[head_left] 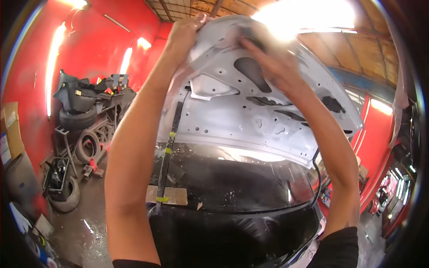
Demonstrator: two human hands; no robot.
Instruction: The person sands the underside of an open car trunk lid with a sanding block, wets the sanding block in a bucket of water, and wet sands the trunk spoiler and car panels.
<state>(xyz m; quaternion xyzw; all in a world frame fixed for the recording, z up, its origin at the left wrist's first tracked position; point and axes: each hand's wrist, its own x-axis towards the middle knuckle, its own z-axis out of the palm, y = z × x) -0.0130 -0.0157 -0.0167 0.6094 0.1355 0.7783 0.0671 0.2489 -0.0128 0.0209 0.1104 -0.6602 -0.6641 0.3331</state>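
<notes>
Both yr arms are up: raised panel (210,117) has its upper edge at yr L hand (183,39), grip unclear; underside's just behind yr R hand (273,63), fingers blurred, can't tell if holding anything.

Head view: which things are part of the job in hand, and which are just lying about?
Part of the job:
- raised white panel
- left hand, at its upper edge
- right hand, blurred, in front of its underside
- dark taped rod, apparently propping it

Just lying about, it seems:
- upright tyre
- black crate
- cardboard by the wall
</notes>
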